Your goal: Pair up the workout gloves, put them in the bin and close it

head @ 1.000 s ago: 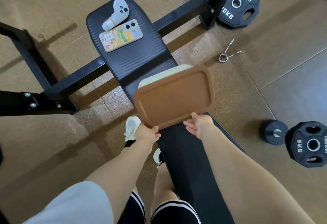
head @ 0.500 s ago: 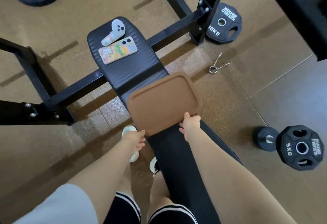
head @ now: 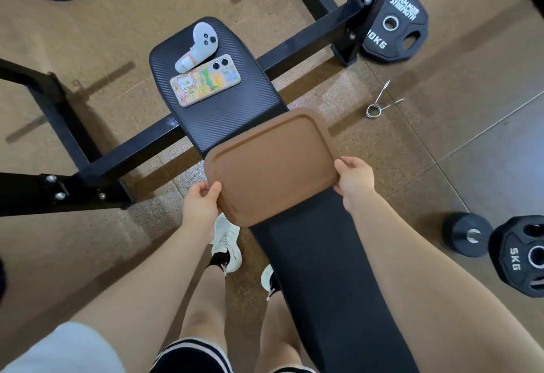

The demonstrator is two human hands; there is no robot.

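Note:
A brown rectangular lid point(head: 272, 163) lies flat over the bin on the black workout bench point(head: 321, 272). The lid hides the bin's body and everything inside it, so no gloves show. My left hand point(head: 203, 199) grips the lid's near-left corner with fingers curled on the rim. My right hand point(head: 354, 178) holds the lid's right edge, thumb on top.
A white controller point(head: 201, 45) and a phone in a colourful case point(head: 205, 83) lie on the bench's far pad. Black rack beams point(head: 97, 163) cross the floor. A 10 kg plate point(head: 394, 28), a spring collar point(head: 379, 104) and a 5 kg dumbbell point(head: 518, 255) sit on the right.
The lid has dropped flat over the cream bin, hiding it. My hands have shifted from the lid's near edge to its left corner and right side.

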